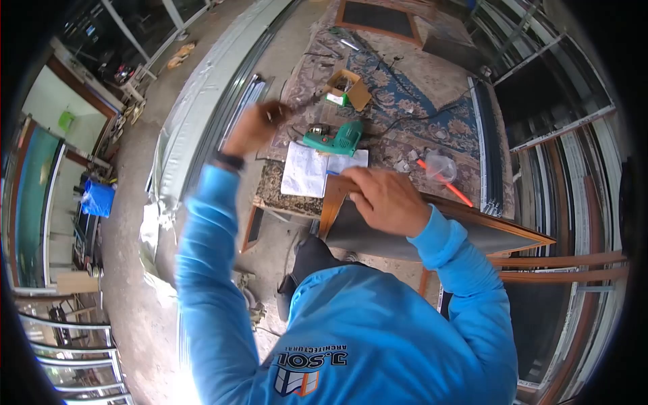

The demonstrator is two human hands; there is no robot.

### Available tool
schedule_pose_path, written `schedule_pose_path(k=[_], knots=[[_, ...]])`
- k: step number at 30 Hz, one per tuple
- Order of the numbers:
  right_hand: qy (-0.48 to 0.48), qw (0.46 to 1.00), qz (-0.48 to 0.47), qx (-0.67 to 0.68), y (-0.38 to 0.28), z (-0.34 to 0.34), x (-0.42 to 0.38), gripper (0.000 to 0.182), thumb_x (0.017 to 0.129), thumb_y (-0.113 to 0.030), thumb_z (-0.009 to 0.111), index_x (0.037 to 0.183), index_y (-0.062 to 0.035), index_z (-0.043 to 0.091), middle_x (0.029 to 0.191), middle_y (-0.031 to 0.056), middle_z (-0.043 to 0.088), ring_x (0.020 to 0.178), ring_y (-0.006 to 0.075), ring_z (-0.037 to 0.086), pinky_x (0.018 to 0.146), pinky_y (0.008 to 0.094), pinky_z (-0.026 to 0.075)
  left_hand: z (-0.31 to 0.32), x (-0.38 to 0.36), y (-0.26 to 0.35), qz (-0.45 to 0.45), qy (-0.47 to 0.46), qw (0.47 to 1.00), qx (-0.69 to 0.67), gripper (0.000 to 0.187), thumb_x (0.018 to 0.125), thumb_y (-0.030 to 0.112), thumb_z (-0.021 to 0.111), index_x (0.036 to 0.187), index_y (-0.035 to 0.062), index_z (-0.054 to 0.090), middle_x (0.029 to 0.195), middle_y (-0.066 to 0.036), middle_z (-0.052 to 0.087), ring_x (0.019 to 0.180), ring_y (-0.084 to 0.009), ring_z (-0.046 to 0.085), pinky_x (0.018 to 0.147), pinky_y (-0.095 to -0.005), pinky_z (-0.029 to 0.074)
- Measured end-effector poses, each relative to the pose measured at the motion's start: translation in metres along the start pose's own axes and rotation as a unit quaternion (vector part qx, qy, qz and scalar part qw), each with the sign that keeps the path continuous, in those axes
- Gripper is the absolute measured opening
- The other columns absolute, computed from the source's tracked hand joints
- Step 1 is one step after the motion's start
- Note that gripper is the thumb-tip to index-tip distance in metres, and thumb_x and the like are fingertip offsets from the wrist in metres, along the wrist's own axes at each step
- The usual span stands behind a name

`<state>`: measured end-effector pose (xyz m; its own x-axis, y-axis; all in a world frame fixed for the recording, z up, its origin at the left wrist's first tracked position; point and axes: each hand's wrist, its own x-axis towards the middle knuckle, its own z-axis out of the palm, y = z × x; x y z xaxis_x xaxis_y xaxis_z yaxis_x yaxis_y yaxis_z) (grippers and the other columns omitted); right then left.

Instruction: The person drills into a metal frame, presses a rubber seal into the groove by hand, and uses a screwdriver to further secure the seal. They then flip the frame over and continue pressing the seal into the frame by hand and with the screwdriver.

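Two hands are up in my view, both in bright blue sleeves. My left hand (255,127) is raised over the far left edge of the worktop (412,101), fingers curled shut round a thin dark tool (297,106) whose kind I cannot tell; a black watch band (229,160) sits on that wrist. My right hand (385,199) lies flat, fingers loosely bent, pressing on the near corner of one brown window frame (472,229) that runs off to the right; it grips nothing.

The worktop is covered with a worn patterned carpet in blue and beige. On it I count one green power drill (334,138), just beyond one white sheet of paper (314,169), one open cardboard box (349,88) farther off, and one clear plastic cup (440,167) beside one orange-red pencil (449,185) on the right.

The room is a workshop with a bare concrete floor (145,202), long metal profiles (223,88) stacked on the left, and glazed frames leaning on both sides.
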<state>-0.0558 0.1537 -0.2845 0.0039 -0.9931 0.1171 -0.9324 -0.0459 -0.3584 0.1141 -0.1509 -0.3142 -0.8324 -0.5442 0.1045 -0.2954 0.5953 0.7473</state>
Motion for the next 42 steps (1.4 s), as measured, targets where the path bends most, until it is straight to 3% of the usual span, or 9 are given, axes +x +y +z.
schedule_pose_path(k=[3,10,18,21,23,33,37,39,42], knots=[[0.013,0.999,-0.009,-0.029,-0.003,0.007,-0.003,0.037,0.095,-0.018,0.071,0.129,-0.0052,0.06,0.106,0.0183,0.073,0.093,0.0376,0.073,0.075,0.0486,0.059,0.124,-0.002,-0.089,-0.027,0.05,0.998,-0.01,0.03,0.106,0.025,0.069,0.125,0.0026,0.074,0.101,-0.013,0.079,0.085,-0.0204,0.07,0.079,-0.0385,0.057],[0.054,0.98,-0.048,-0.185,-0.001,0.007,0.006,0.038,0.095,-0.017,0.063,0.13,-0.0059,0.061,0.104,0.0052,0.07,0.085,0.0199,0.073,0.071,0.0333,0.058,0.262,0.075,-0.122,0.043,0.098,0.99,-0.087,0.024,0.098,0.016,0.073,0.116,0.0004,0.074,0.105,-0.023,0.077,0.092,-0.0383,0.075,0.083,-0.0448,0.058],[0.006,0.977,0.028,-0.21,-0.011,0.007,0.001,0.047,0.097,-0.023,0.066,0.143,-0.0146,0.063,0.117,0.0041,0.071,0.104,0.0228,0.067,0.088,0.0408,0.054,0.333,0.177,-0.103,0.032,-0.018,0.997,-0.062,0.031,0.094,0.021,0.069,0.116,-0.0004,0.072,0.118,-0.031,0.07,0.11,-0.0522,0.066,0.099,-0.0558,0.055],[0.002,0.98,0.043,-0.195,-0.013,0.008,-0.004,0.046,0.097,-0.023,0.065,0.143,-0.0145,0.063,0.117,0.0038,0.071,0.104,0.0223,0.067,0.089,0.0402,0.053,0.341,0.191,-0.111,-0.01,-0.127,0.986,-0.105,0.034,0.093,0.022,0.07,0.118,-0.0007,0.073,0.116,-0.03,0.073,0.11,-0.0491,0.068,0.099,-0.0532,0.056],[0.02,0.974,0.029,-0.225,-0.007,0.011,-0.008,0.044,0.097,-0.024,0.066,0.139,-0.0151,0.063,0.115,0.003,0.071,0.099,0.0209,0.068,0.084,0.0388,0.053,0.327,0.178,-0.095,-0.012,-0.096,0.971,-0.218,0.034,0.094,0.022,0.069,0.117,-0.0018,0.073,0.113,-0.03,0.073,0.111,-0.0471,0.069,0.1,-0.0521,0.055],[0.017,0.987,0.012,-0.162,-0.004,0.002,0.001,0.042,0.096,-0.022,0.065,0.137,-0.0107,0.064,0.115,0.0049,0.07,0.098,0.0211,0.068,0.079,0.0354,0.056,0.317,0.143,-0.071,0.255,0.108,0.96,0.037,0.026,0.09,0.011,0.075,0.114,0.0039,0.071,0.109,-0.021,0.07,0.091,-0.0438,0.07,0.084,-0.0512,0.06],[0.024,0.989,-0.02,-0.142,0.001,-0.003,0.003,0.042,0.097,-0.021,0.063,0.136,-0.007,0.062,0.113,0.0057,0.069,0.097,0.0201,0.067,0.075,0.0307,0.057,0.26,0.063,-0.069,0.081,-0.088,0.966,-0.229,0.019,0.097,0.008,0.074,0.116,0.0029,0.075,0.097,-0.01,0.076,0.09,-0.0259,0.074,0.078,-0.0363,0.059],[0.046,0.988,-0.03,-0.147,0.002,-0.002,0.002,0.042,0.096,-0.019,0.063,0.136,-0.0056,0.062,0.11,0.004,0.068,0.094,0.019,0.066,0.075,0.0305,0.057,0.238,0.022,-0.072,-0.103,-0.061,0.907,-0.404,0.019,0.1,0.008,0.074,0.117,0.0011,0.073,0.098,-0.006,0.075,0.087,-0.0171,0.071,0.079,-0.0318,0.058],[0.039,0.997,-0.027,-0.055,0.012,-0.002,0.004,0.039,0.096,-0.016,0.061,0.132,-0.0016,0.056,0.106,0.0088,0.065,0.09,0.0231,0.065,0.077,0.0349,0.058,0.192,-0.039,-0.053,-0.051,0.031,0.833,-0.55,0.035,0.098,0.013,0.07,0.128,-0.0047,0.065,0.122,-0.013,0.072,0.113,-0.0217,0.068,0.103,-0.0369,0.054]])
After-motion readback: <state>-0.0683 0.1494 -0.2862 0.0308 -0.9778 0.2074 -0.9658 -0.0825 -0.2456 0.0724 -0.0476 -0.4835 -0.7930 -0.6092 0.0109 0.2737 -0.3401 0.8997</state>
